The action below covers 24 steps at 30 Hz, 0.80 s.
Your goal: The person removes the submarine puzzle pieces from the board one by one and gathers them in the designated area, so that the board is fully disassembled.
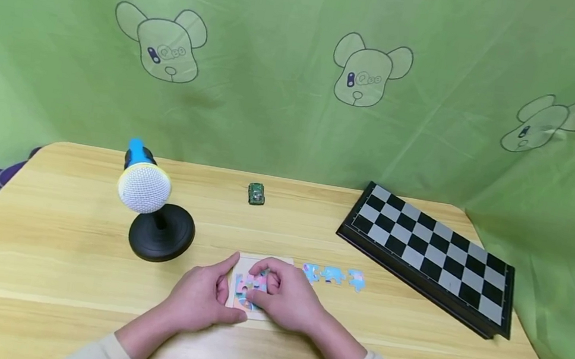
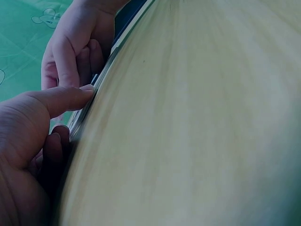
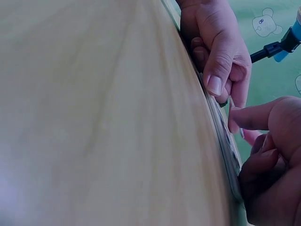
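Observation:
On the table lies a small jigsaw puzzle board (image 1: 243, 265) with a pale frame and pink, blue and orange pieces in it. My left hand (image 1: 201, 300) grips its left side, thumb at the near corner and fingers along the edge. Over the board's right half, my right hand (image 1: 288, 295) pinches a puzzle piece (image 1: 256, 282) between thumb and index finger; the other fingers are curled in. The right wrist view shows the thin edge of that piece at the fingertips. Right of the board lie three loose pieces, one at the left (image 1: 310, 272), one in the middle (image 1: 332, 275), one at the right (image 1: 356, 279).
A toy microphone (image 1: 144, 187) on a round black base (image 1: 162, 233) stands at the left. A small green toy car (image 1: 256, 193) sits near the back edge. A folded chessboard (image 1: 432, 251) lies slantwise at the right. Green curtain (image 1: 278, 82) hangs behind the wooden table (image 1: 66, 272).

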Motion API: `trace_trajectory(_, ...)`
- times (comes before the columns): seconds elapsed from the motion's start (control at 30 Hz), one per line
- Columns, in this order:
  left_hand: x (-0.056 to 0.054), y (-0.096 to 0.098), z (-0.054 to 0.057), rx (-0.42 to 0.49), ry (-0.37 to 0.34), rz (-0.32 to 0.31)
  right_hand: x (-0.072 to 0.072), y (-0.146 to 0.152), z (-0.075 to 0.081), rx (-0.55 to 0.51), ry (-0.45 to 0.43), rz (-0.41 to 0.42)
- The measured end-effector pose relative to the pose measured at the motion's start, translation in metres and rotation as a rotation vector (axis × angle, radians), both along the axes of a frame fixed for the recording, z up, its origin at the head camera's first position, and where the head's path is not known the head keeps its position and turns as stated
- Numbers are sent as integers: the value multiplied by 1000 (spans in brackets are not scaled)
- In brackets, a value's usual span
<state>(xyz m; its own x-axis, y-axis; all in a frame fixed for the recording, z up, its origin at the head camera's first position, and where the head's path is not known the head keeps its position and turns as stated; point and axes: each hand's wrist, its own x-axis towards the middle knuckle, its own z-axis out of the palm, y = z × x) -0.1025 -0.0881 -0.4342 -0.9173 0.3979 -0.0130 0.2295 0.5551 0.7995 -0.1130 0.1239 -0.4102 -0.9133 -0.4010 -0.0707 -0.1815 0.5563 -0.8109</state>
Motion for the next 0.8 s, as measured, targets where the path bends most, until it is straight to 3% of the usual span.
trace_trajectory(0.4, 0, 0, -1, -7, -6, 6, 16, 38, 10, 8, 23, -79)
trace_trajectory(0.8, 0, 0, -1, -12, -9, 3, 20, 78, 9, 76, 46, -167)
